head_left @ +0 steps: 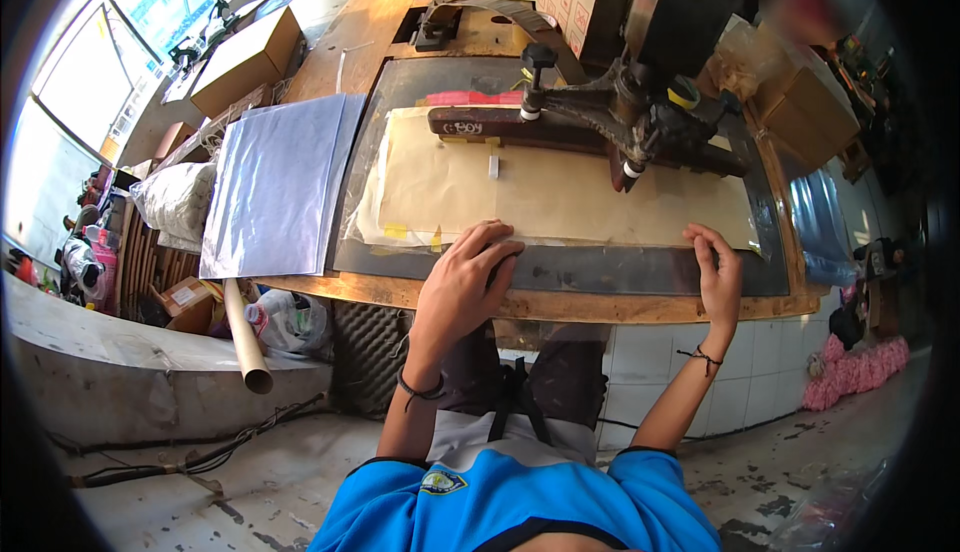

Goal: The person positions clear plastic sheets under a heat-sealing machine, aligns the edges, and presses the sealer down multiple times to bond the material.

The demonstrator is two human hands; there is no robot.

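At the upper right of the frame a smeared reddish patch (pixel 815 2) cannot be made out. The dark machine (pixel 690 7) at top centre is cut off by the edge. The left hand (pixel 462 287) hides part of the clear film's near edge (pixel 600 244).

Beyond both hands, tan sheet (pixel 560 192) lay open; farther on, dark press arm (pixel 600 122) blocked passage across it.
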